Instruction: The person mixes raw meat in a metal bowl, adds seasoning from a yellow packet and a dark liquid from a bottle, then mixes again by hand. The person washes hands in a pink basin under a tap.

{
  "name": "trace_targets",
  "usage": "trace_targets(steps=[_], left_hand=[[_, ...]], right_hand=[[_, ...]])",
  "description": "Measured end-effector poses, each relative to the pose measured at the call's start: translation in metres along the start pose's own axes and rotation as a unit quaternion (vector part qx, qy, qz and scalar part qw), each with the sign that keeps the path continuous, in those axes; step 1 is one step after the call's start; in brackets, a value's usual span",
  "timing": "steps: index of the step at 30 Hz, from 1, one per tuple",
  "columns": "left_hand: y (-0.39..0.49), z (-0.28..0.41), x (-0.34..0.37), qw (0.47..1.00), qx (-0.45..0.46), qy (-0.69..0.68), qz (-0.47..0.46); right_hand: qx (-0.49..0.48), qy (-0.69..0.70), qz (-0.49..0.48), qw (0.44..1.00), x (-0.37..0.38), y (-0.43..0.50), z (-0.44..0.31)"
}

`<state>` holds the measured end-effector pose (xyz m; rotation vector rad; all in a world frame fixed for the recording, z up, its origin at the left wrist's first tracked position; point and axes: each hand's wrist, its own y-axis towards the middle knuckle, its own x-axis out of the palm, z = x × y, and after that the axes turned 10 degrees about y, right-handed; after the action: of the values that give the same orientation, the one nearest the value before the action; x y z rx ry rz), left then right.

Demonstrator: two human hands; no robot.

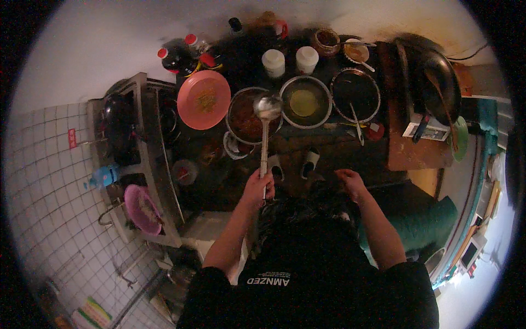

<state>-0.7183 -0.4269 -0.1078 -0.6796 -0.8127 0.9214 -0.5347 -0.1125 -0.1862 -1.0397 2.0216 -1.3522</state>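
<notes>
My left hand is closed around the long handle of a metal ladle, whose bowl is over a round metal pot of dark reddish food. To the left of that pot lies a pink plastic plate with yellowish bits on it. A metal bowl of yellowish liquid stands to its right, and beyond that a dark round container with a white-handled spoon leaning in it. My right hand is held to the right, fingers partly curled; whether anything is in it is unclear.
Two white plastic bottles stand behind the bowls, with red-capped bottles at back left. A glass jar and a small bowl are at back right. A dark wok leans at right. A metal rack borders the left.
</notes>
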Motion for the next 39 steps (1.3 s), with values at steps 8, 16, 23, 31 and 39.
trace_targets(steps=[8, 16, 23, 31, 39], left_hand=[[-0.027, -0.021, -0.052, 0.958, 0.051, 0.229, 0.165], [-0.041, -0.015, -0.053, 0.836, 0.137, 0.464, 0.259], [-0.049, 0.002, -0.041, 0.759, 0.239, 0.517, 0.315], [-0.045, -0.007, -0.048, 0.76, 0.242, 0.511, 0.32], [-0.035, -0.023, -0.046, 0.79, 0.199, 0.475, 0.333]], right_hand=[[-0.016, 0.006, -0.01, 1.0, 0.014, 0.008, 0.004], [-0.027, -0.023, -0.019, 0.999, 0.014, 0.0, 0.0], [-0.006, 0.003, -0.028, 1.0, 0.006, 0.005, 0.004], [-0.018, 0.01, -0.02, 1.0, 0.002, 0.011, 0.008], [-0.017, -0.009, -0.007, 1.0, -0.006, 0.011, 0.002]])
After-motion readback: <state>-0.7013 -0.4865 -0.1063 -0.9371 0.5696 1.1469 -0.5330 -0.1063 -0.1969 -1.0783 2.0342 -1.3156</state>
